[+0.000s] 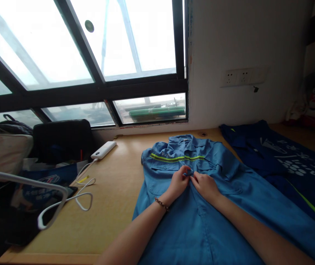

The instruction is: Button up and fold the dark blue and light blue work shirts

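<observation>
A blue work shirt (168, 224) with a yellow-green reflective stripe across the chest lies front up on the wooden table, its collar toward the wall. My left hand (179, 181), with a beaded bracelet at the wrist, pinches the front placket just below the stripe. Close beside it, my right hand (205, 186) grips the placket's other side with bent fingers. The fingertips of both hands nearly meet at the shirt's middle line. Whatever small part of the placket sits between them is hidden.
A dark blue garment (279, 158) with white print lies to the right. A white power bank (103, 149) with a white cable (84, 195) rests on the table (110, 206) at left. Bags and a black chair back (63, 138) stand beyond the left edge. Wall sockets (237, 76) are above.
</observation>
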`<state>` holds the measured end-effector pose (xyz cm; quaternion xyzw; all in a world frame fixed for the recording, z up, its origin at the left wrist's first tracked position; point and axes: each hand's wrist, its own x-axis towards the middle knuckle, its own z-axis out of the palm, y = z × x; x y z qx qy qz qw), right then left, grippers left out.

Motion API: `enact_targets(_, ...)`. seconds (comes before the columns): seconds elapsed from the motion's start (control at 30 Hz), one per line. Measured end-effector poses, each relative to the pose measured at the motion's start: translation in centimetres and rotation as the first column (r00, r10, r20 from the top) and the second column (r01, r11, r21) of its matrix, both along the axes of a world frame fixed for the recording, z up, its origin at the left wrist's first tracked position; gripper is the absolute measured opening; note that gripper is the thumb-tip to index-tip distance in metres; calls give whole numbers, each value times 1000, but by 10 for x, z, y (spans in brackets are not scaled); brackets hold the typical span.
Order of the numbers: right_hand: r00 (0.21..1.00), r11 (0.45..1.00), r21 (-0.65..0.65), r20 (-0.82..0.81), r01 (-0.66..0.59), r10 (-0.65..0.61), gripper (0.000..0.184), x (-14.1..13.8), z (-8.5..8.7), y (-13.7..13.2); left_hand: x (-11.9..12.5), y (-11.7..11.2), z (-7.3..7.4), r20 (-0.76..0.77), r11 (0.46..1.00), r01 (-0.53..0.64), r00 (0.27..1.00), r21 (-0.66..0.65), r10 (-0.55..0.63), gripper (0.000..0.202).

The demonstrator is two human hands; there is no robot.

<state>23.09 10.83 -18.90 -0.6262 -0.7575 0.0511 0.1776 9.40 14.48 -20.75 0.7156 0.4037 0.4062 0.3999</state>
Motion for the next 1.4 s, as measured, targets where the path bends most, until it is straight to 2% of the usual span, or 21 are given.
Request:
enact_targets(0.17, 995, 995, 17, -30, -95, 96, 10, -6, 4, -5, -1, 18, -5, -39, 1000, 1, 999, 28, 0, 28)
enact_targets(0.4, 989, 989, 124, 135, -83, 65, 9, -18, 7, 8, -2, 65, -12, -107, 992, -27, 993, 127, 41, 19)
enact_targets(0.5, 987, 995, 85, 156, -57, 43, 13, -24, 8, 20, -4, 88, -12, -121, 988, -36, 991, 149, 54, 18)
enact_targets(0.63, 989, 999, 26, 145, 23, -27, 24, -33, 16, 32, -5, 114, -11, -156, 978, -103, 979, 184, 132, 18)
enact_targets(0.77, 983, 994, -10, 155, 105, -102, 27, -43, 21, 30, -4, 129, -11, -174, 966, -160, 965, 204, 196, 18)
enact_targets(0.9, 988, 994, 53, 113, 97, -103, 28, -37, 10, 24, -3, 126, -8, -186, 947, -208, 949, 245, 256, 17)
enact_targets(1.03, 993, 983, 148, 33, 109, -115, 41, -22, 0, 26, 1, 114, -3, -185, 940, -235, 941, 248, 284, 17)
enact_targets(1.1, 992, 979, 169, 39, 112, -120, 36, -18, 1, 28, 3, 107, 0, -123, 950, -251, 953, 187, 277, 20)
enact_targets(1.17, 991, 976, 192, 67, 99, -114, 25, -17, 6, 28, 4, 99, 3, -27, 963, -265, 963, 54, 267, 24)
enact_targets(1.27, 990, 967, 248, 104, 65, -94, 20, -19, 14, 26, 2, 82, 8, 50, 940, -315, 945, -132, 324, 26)
enact_targets(1.4, 989, 963, 267, 127, 44, -80, 20, -19, 20, 24, -2, 59, 16, 118, 928, -357, 922, -102, 368, 22)
